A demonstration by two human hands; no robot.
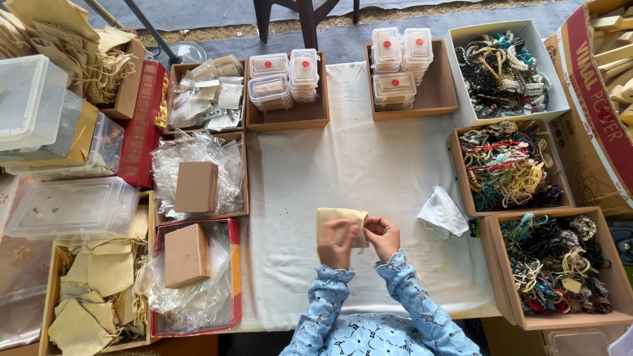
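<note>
Hands meet at lower centre of the frame over the white cloth (369, 178) covering the desk. Left hand (336, 242) is closed around the mouth of a small tan drawstring pouch (336, 216), fingers curled on its lower edge; right hand (382, 236) pinches the pouch's right corner, fingers drawn together. Pouch lies flat on the cloth, just above both hands. Judgement: the pouch handles best with one hand pinning the fabric while the other works the opening, kept low over the cloth. Crumpled white cloth piece (443, 212) lies right of the hands. Right side: three open boxes of tangled beaded strings (506, 165). Top centre: wooden trays with stacked clear lidded containers (394, 62) bearing red dots. Lower left: box of more tan pouches (99, 290); beside it, brown cardboard boxes (186, 254) resting on clear plastic bags.
</note>
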